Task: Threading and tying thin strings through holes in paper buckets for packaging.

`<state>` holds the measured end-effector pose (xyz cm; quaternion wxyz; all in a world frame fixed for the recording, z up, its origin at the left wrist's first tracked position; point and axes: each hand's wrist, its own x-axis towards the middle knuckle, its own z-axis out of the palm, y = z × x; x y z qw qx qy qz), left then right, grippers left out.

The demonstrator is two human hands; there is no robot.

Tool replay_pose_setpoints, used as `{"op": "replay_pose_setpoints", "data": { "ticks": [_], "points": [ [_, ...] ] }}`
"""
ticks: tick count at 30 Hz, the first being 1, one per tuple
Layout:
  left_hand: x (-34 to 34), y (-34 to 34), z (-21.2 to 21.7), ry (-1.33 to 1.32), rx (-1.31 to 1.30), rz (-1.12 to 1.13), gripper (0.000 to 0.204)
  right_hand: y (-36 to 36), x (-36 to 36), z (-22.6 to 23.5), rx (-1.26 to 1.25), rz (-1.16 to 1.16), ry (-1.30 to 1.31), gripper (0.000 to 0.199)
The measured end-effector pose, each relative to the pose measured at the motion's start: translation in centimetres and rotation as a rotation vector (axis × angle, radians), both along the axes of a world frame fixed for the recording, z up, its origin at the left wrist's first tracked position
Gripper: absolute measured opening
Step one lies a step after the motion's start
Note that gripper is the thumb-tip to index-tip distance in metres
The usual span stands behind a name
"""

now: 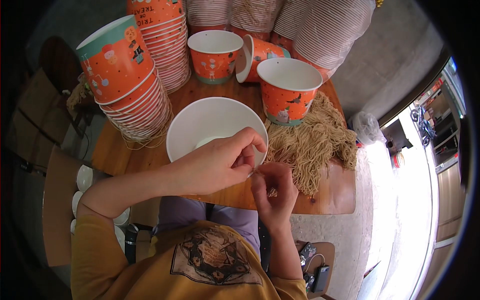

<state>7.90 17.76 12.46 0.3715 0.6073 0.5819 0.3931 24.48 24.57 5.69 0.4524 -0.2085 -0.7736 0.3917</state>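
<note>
A paper bucket (187, 125) stands before me with its white inside facing up. My left hand (225, 157) reaches across its near side, fingers curled and pinched together by the right part of the rim. Just right of it my right hand (274, 192) is also closed, thumb against fingers, its fingertips meeting those of the left. What lies between the fingertips is too small to make out. A heap of tan cord (320, 142) lies beside my right hand.
Orange printed buckets (287, 95) stand or lie behind. One stack (120, 65) at the left has cords looped round it. Bagged stacks (330, 37) fill the back of the wooden table (135, 170). A box (65, 200) with white cups is lower left; a stool (325, 250) is lower right.
</note>
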Motion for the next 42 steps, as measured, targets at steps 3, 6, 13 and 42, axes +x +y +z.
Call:
{"op": "replay_pose_setpoints", "data": {
  "ticks": [3, 6, 13, 42],
  "points": [
    [0.2, -0.3, 0.2, 0.024, 0.018, 0.012, 0.033, 0.1, 0.2, -0.5, -0.012, 0.009, 0.014, 0.018],
    [0.0, -0.2, -0.1, 0.044, 0.038, 0.021, 0.032, 0.1, 0.4, -0.5, -0.131, -0.005, -0.038, 0.017],
    [0.2, -0.4, 0.0, 0.08, 0.076, 0.029, 0.033, -0.3, 0.3, 1.2, 0.018, 0.021, -0.065, 0.026],
    [1.0, -0.3, 0.0, 0.233, 0.207, 0.033, 0.019, -0.6, 1.1, 0.6, 0.227, -0.209, -0.072, 0.018]
  ]
}}
